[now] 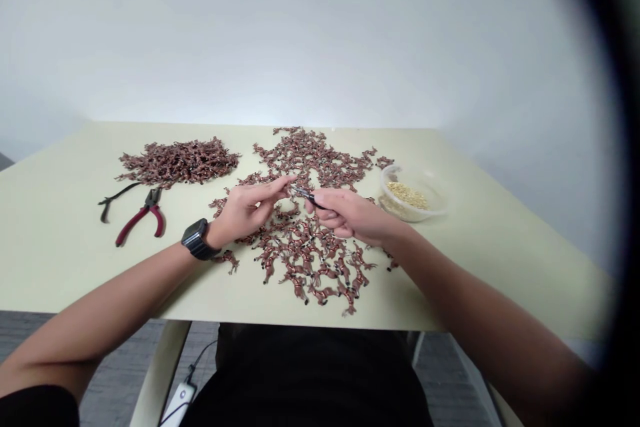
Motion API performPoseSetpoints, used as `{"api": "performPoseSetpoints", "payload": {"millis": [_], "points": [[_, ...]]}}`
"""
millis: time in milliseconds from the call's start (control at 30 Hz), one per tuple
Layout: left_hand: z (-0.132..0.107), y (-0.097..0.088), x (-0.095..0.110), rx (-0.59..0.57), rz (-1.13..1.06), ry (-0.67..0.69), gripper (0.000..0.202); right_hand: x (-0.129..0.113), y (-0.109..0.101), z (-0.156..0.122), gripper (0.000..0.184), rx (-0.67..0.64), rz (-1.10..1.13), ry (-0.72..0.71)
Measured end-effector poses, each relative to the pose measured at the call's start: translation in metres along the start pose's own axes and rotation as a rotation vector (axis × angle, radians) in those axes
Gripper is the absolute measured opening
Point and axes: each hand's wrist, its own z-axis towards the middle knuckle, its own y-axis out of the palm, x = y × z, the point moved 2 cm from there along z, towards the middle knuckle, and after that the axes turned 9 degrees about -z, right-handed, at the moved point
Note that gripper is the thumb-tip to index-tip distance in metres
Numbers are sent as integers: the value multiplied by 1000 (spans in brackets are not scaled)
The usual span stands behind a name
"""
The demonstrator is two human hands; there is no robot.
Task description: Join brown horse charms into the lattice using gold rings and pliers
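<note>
Over the middle of the table, my right hand (347,213) is closed around black-handled pliers (304,193), their slim metal tip pointing left. My left hand (254,205) meets that tip with its thumb and fingers pinched together; whatever small piece sits between them is too small to make out. The index finger stretches out past the tip. Beneath and around both hands lie many small brown reindeer-shaped figures (325,273) with dark feet, spread loosely in a single layer toward the front edge and back behind the hands.
At the back left is a dense heap of similar brown figures (180,161). Red-handled pliers (143,217) lie open before it, beside a thin black tool (117,197). A clear plastic bowl (435,203) on the right contains small gold-coloured pieces (407,195). A wall rises behind the table (210,297).
</note>
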Motion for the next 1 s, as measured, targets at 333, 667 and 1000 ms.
{"api": "performPoseSetpoints", "payload": {"millis": [333, 667, 1000], "points": [[2, 11, -3, 45, -569, -440, 53, 3, -1, 4, 31, 399, -455, -155], [0, 16, 0, 15, -660, -501, 50, 3, 2, 3, 28, 444, -641, -170], [0, 16, -3, 9, -643, -506, 51, 4, -1, 4, 30, 387, -587, -166]]}}
